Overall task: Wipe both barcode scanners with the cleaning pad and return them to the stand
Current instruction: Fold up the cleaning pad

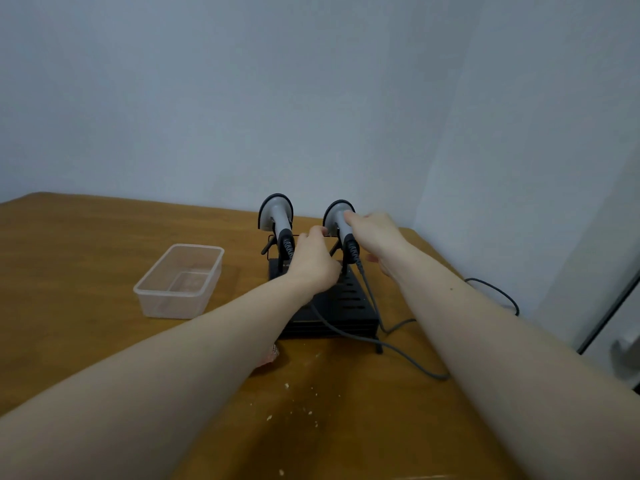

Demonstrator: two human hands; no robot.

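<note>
Clear tub (180,280) sits left on the table (69,271), apparently holding nothing. Right of it, the black stand (349,303) carries 2 scanners upright, heads away from the camera: left scanner (276,213) and right scanner (335,216).

Left hand (313,261) reaches between them, fingers curled at the stand's crossbar; whether it grips the bar or only touches it I cannot tell. Right hand (375,237) lies against the right scanner's neck, fingertips on the grey shell, thumb low and apart; wrapped around or just resting, cannot tell.

Handling judgement: scanners look like light, rigid plastic, smooth on the head, ribbed black grip lower down, which is the better hold. Cables (408,358) trail right and may tug on lifting.

Hidden: a pinkish object (273,355) peeks from under the left forearm, possibly the pad, too covered to confirm. Stand's front left is blocked by that arm.
</note>
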